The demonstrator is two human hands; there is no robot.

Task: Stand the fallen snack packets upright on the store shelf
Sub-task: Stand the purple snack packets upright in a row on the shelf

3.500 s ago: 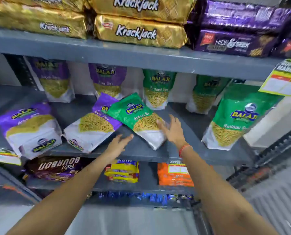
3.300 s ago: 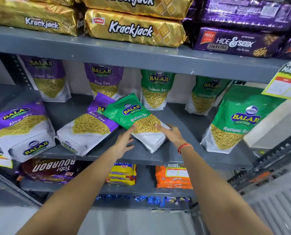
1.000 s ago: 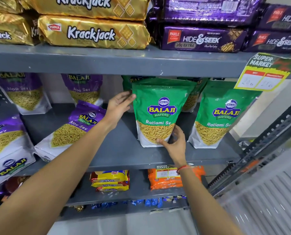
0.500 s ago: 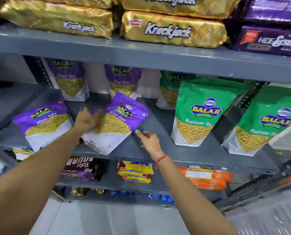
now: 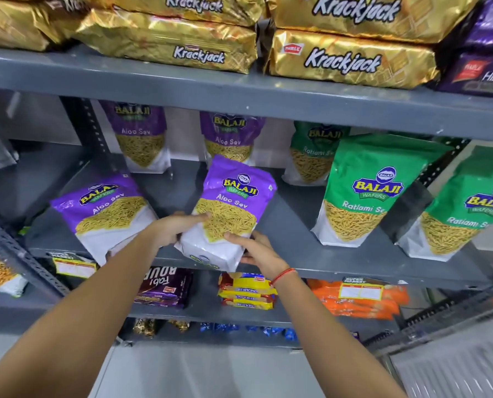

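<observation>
Both left hand (image 5: 170, 228) and right hand (image 5: 256, 248) gripping purple Aloo Sev packet (image 5: 228, 214) low, overhanging shelf (image 5: 297, 225) edge; could slip off.

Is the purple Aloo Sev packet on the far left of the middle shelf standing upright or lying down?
Lying down. The left purple packet lies back on the shelf, its front facing up, untouched by either hand.

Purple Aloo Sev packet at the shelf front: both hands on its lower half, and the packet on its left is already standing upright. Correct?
Not quite. In the head view both the left hand and right hand grip the lower half of the purple Aloo Sev packet, but the other Aloo Sev packet on its left is lying tilted on the shelf, not upright.
</observation>
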